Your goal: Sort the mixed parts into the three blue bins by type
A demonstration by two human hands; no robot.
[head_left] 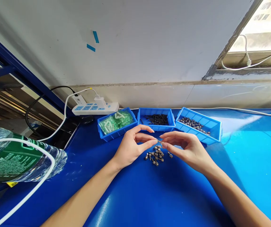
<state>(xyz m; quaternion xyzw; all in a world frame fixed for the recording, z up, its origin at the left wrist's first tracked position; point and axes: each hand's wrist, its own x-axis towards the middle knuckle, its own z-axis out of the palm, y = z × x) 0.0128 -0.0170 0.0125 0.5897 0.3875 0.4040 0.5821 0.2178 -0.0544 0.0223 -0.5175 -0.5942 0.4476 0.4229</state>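
Observation:
My left hand [133, 144] and my right hand [187, 148] come together over the blue table, each pinching thumb to fingers. Between their fingertips sits a small thin metal screw [159, 141], mostly covered by the fingers, so its details cannot be made out. Just below lies a loose pile of metal screws with thicker fittings on them [156, 155], and one such screw [170, 154] rests apart at the right. Behind the hands stand a blue bin [156, 128] of black screws and another blue bin [214, 134] of small metal fittings.
A third blue bin [113, 135] holds green packets [118, 119]. Behind it is a white power strip [111, 108] with plugs and cables. A large clear bottle with a green label [14, 157] lies at the left, a white cable [52, 164] crossing it. The wall [149, 47] rises behind.

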